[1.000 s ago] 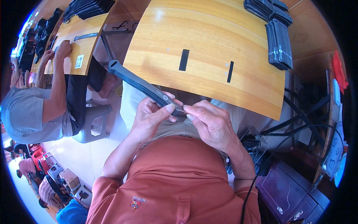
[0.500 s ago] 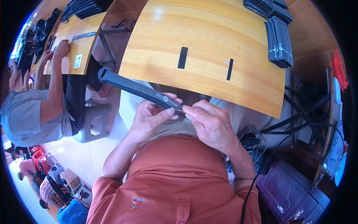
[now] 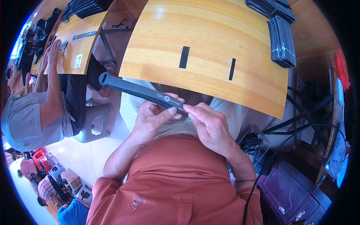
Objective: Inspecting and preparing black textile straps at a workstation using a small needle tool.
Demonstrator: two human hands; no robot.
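Dark grey layered strap [image 3: 138,89], held aslant: slotted end upper left, pale-printed end lower right.

The hands [image 3: 152,120] partly hide one end of the grey strap [image 3: 135,88].

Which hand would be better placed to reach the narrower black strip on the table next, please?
Probably the right hand: it is closer to the narrower black strip, while the left hand grips the grey strap.

Grey straps [image 3: 132,87] in left grip [image 3: 150,119], right grip [image 3: 208,122] at lettered end
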